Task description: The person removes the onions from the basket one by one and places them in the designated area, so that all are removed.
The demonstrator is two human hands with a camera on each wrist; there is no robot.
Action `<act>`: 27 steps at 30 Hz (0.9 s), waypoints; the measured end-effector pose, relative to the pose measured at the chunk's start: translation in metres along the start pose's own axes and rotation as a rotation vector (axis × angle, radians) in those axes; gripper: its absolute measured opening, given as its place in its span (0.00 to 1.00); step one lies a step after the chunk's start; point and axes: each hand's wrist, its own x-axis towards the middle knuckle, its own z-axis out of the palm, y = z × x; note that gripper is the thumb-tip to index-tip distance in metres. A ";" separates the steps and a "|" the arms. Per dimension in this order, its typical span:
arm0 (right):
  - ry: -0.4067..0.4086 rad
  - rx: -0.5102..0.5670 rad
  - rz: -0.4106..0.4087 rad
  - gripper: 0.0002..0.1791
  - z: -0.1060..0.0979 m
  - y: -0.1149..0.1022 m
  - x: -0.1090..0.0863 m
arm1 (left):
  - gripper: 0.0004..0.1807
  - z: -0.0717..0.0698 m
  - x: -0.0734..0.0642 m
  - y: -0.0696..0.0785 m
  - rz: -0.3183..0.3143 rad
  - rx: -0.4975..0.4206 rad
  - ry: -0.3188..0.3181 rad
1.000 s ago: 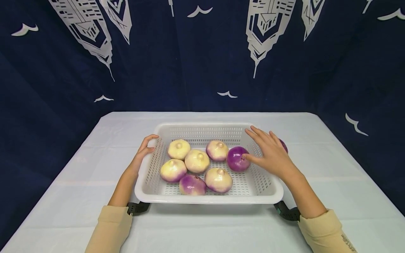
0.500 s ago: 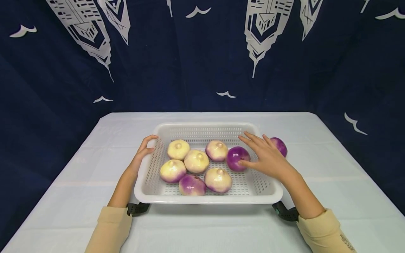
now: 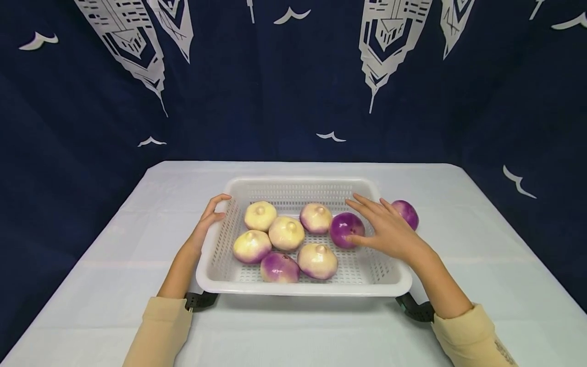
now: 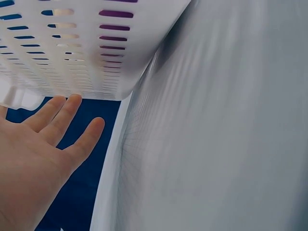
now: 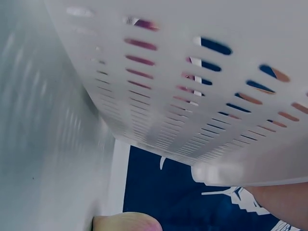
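A white perforated plastic basket (image 3: 302, 289) stands on the table, holding several glossy round onions, mostly cream with purple undersides. My left hand (image 3: 205, 224) is at its left rim, with thumb and index fingertip on the edge. In the left wrist view, other fingers (image 4: 62, 115) reach out fairly straight below the rim, by the slotted wall. Spread over the right end is my right hand (image 3: 390, 227), its thumb overlapping a deep purple onion (image 3: 344, 230). Another purple onion (image 3: 406, 213) sits outside the basket, partly hidden behind that hand.
A white cloth covers the table (image 3: 477, 255). Behind it hangs a dark blue curtain (image 3: 293, 76) with white building and bird prints. The right wrist view shows a pale onion (image 5: 127, 222) at its bottom edge, beyond the basket.
My right hand has shifted slightly left and down, so more of the onion outside the basket shows. The left hand, basket and onions inside keep their places.
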 end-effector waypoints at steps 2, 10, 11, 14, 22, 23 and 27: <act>-0.009 0.004 0.000 0.43 0.000 0.000 -0.002 | 0.24 0.000 0.000 -0.001 -0.001 -0.002 -0.008; -0.051 -0.022 -0.025 0.43 0.000 -0.004 0.002 | 0.24 0.001 0.001 -0.001 0.014 -0.023 0.001; -0.063 -0.029 -0.031 0.43 0.000 -0.005 0.004 | 0.24 0.001 0.001 0.000 0.016 -0.026 0.002; -0.097 -0.057 -0.050 0.44 0.002 -0.007 0.007 | 0.24 0.002 0.000 0.000 0.019 -0.036 -0.007; -0.179 -0.072 -0.066 0.44 0.003 -0.013 0.016 | 0.24 0.002 -0.003 0.001 0.016 -0.036 -0.001; -0.196 -0.063 -0.056 0.45 0.003 -0.013 0.017 | 0.24 0.002 -0.003 0.001 0.013 -0.037 -0.001; -0.253 -0.026 -0.022 0.45 0.003 -0.015 0.021 | 0.24 0.002 -0.002 0.003 0.006 -0.040 -0.009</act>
